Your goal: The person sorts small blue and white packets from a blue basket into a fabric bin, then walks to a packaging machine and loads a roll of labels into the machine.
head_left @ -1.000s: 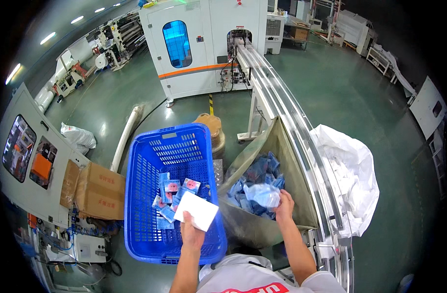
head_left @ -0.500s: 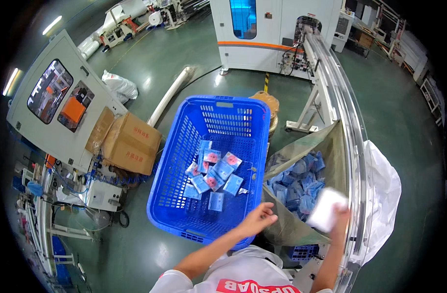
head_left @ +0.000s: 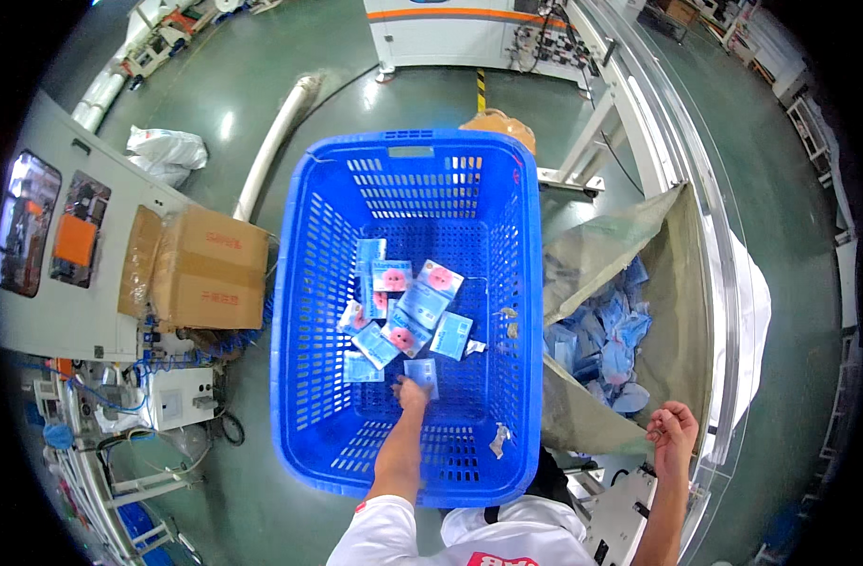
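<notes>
Machine cabinet (head_left: 82, 255): big pale grey unit down the left side of the view, with window panels and an orange patch behind one of them.
Conveyor rail (head_left: 705, 217): long metal run curving down the right side, past the sack.
Blue crate (head_left: 304, 311): tall plastic basket with slotted walls, sitting on the green floor dead centre, open top facing up.
Sack (head_left: 611, 250): grey-green woven bag just beside the crate's right wall, mouth wide open, with a heap of blue packets (head_left: 601, 330) inside.
Cardboard box (head_left: 210, 269): brown carton right up against the crate's left wall, leaning on the cabinet.
White pipe (head_left: 276, 141): lying on the floor past the crate's far left corner.
Packets in the crate (head_left: 408, 307): a loose pile of small flat blue and white pouches, some with a pink round patch, around the middle of the crate floor.
Left hand (head_left: 411, 391): reaching down into the crate, near edge of the pile, fingers pinching one small blue packet (head_left: 422, 373) that sits at the pile's near side.
Right hand (head_left: 672, 429): hovering over the near right rim of the sack, fingers loosely curled, nothing in it that I can see.
Scraps (head_left: 497, 439): a couple of pale bits on the crate floor near its right wall.
</notes>
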Motion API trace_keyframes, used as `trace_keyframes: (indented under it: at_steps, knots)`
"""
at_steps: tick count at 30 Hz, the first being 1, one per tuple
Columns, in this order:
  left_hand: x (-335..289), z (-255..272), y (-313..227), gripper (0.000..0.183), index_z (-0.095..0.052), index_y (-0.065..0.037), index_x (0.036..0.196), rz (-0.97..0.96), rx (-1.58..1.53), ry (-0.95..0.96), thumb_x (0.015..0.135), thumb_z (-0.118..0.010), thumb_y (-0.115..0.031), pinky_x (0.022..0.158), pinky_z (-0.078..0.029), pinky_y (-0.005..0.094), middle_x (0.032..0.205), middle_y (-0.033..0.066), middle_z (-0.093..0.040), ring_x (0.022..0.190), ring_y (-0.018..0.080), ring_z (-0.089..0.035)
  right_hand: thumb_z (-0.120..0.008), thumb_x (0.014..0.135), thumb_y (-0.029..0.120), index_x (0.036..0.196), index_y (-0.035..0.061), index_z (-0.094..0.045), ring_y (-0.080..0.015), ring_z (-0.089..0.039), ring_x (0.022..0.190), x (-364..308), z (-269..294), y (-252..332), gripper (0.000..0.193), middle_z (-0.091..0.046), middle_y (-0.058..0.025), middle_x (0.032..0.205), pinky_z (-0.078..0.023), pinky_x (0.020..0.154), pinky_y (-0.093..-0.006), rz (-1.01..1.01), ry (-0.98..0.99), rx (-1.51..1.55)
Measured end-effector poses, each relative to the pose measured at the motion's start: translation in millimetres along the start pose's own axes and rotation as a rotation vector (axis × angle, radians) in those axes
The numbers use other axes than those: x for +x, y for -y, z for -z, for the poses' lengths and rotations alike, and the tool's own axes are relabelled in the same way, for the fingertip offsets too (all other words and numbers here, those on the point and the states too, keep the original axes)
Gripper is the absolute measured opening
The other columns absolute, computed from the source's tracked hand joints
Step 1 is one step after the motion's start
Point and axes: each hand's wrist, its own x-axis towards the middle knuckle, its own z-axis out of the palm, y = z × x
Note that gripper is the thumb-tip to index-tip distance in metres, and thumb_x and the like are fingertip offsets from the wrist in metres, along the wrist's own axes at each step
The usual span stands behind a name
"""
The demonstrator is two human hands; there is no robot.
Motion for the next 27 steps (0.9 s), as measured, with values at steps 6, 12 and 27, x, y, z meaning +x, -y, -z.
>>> trace_keyframes:
  at_steps: [6,12,27]
  knots:
    - [9.8,12.9,18.0,0.074,-0.054,-0.002,0.113,-0.131,-0.077,0.154,0.056,-0.086,-0.037,0.089,-0.049,0.0425,0.112,0.0206,-0.063,0.105,0.0359,-0.06,-0.062,0.084,0.008,0.097,0.0024,-0.058,-0.0128,-0.061,0.063,-8.1,-32.7,-7.1,0.015,-0.065,-0.007,0.077,-0.051,0.054,-0.0263,0.029,0.127,-0.09]
    - [-136.3,171.5,-50.6,0.044,-0.058,-0.004,0.097,-1.08,-0.131,-0.047,0.063,-0.08,-0.021,0.076,-0.046,0.043,0.094,0.0154,-0.061,0.09,0.0372,-0.057,-0.06,0.09,0.036,0.108,0.0019,-0.058,-0.0191,-0.064,0.078,-35.1,-111.2,-28.6,0.038,-0.065,-0.0124,0.096,-0.053,0.061,-0.0292,-0.362,0.687,-0.192]
    - [-342.2,198.8,-61.8,0.034,-0.048,0.002,0.113,-0.851,-1.146,0.282,0.089,-0.058,-0.021,0.092,-0.042,0.0347,0.107,0.0114,-0.056,0.102,0.0199,-0.054,-0.068,0.085,0.02,0.116,-0.0036,-0.052,-0.0188,-0.063,0.09,-69.9,-95.6,-3.1,0.042,-0.064,-0.0128,0.103,-0.05,0.079,-0.0315,0.012,1.044,-0.223]
